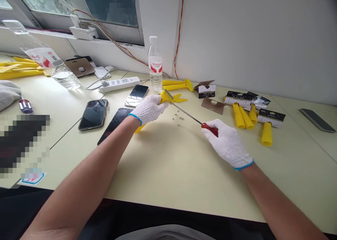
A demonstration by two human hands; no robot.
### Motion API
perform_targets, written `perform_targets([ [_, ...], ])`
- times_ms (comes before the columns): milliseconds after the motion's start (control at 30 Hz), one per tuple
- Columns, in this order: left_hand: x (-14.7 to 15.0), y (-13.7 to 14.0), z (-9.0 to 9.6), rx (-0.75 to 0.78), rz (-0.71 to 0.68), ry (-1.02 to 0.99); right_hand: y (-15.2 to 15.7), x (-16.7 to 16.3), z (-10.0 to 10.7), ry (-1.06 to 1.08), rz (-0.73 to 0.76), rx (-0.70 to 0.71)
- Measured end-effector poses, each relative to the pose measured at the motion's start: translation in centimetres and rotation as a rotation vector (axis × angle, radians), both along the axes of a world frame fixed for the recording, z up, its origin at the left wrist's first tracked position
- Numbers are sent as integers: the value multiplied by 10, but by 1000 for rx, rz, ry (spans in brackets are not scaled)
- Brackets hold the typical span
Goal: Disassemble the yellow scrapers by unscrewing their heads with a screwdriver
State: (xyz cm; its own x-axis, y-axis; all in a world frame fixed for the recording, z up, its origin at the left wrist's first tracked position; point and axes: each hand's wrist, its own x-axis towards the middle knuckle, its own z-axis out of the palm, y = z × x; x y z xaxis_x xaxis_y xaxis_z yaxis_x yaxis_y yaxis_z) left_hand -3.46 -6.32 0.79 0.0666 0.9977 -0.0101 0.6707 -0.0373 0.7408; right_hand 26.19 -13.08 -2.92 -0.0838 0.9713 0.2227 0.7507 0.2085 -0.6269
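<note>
My left hand [150,110], in a white knit glove with a blue cuff, is closed around a yellow plastic tool [165,96] that looks like a scraper. A flat metal strip shows at its head, and its handle comes out below my palm. Gloved the same way, my right hand [226,140] grips the red handle of a screwdriver [188,115]. The long shaft points up and left, and its tip meets the yellow tool's head; exact contact is too small to tell. Several small screws [180,118] lie on the table [184,169] beneath the shaft.
Phones [93,114] and a dark tablet-like slab [113,124] lie left. Behind stand a water bottle [155,66], a power strip [121,84] and yellow handles [179,84]. Yellow sleeves [266,134] with card packaging [271,117] lie right. Another person's gloved hand [9,94] is near a screwdriver [25,106].
</note>
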Motion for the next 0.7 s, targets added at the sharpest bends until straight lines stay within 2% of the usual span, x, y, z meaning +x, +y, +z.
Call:
perform_targets([
  [67,-1,0,1,-42,-7,-54,-1,-1,-6,-147,-19,273],
  [100,-1,0,2,-64,-16,-74,0,-1,-7,-198,-28,366],
  [167,-2,1,2,-94,-33,-115,3,4,-9,-250,-78,444],
  [233,-4,2,-1,-105,-49,-170,9,12,-10,-235,-137,380],
  [333,-7,6,-7,-108,-85,-277,23,26,-14,-189,-219,177],
  [400,-8,9,-10,-128,-101,-354,31,36,-18,-217,-249,81],
  [500,-6,10,-12,-178,-94,-426,37,43,-21,-310,-265,7],
  [567,-2,8,-8,-205,-96,-427,36,41,-18,-420,-270,27],
  [633,2,4,-3,-234,-105,-407,33,31,-10,-511,-248,150],
  [700,5,0,2,-263,-123,-400,32,13,1,-498,-159,300],
])
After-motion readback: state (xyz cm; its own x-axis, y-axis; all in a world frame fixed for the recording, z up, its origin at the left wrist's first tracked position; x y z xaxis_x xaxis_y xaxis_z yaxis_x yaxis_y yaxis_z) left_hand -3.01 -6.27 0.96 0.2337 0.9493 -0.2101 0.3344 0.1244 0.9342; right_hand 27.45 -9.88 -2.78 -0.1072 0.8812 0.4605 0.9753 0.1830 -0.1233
